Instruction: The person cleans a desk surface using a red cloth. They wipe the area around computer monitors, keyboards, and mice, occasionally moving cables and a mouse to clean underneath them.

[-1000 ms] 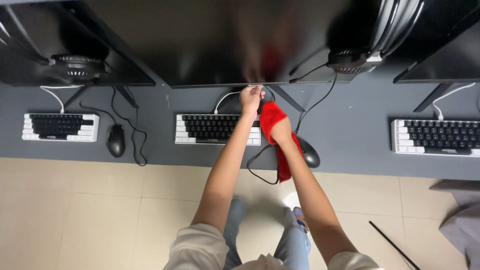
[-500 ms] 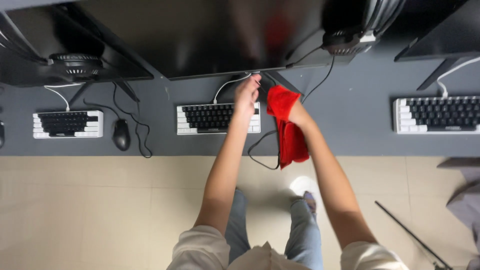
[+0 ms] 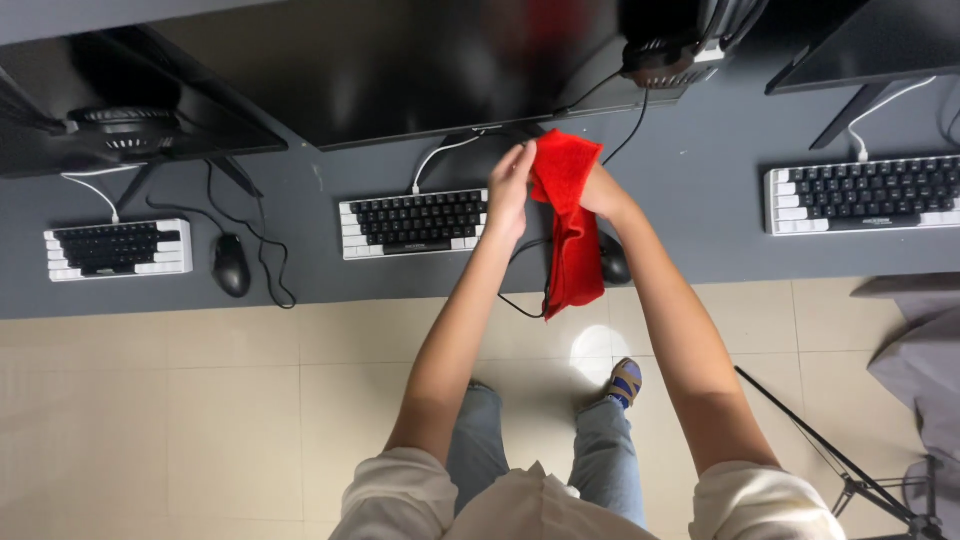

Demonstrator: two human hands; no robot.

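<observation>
Step in hand: the person is holding a red cloth (image 3: 570,225) up above the grey desk (image 3: 700,190), seemingly refolding it.
Left hand (image 3: 510,190): fingers closing on the cloth's upper edge, at 9 o'clock of it.
Right hand (image 3: 600,190): gripping the cloth from 3 o'clock, partly hidden behind it.
Cloth: hanging between the keyboard (image 3: 415,222) and the mouse (image 3: 612,262).
Next move, my judgement: it is needing a firm two-hand hold on the loose end.
</observation>
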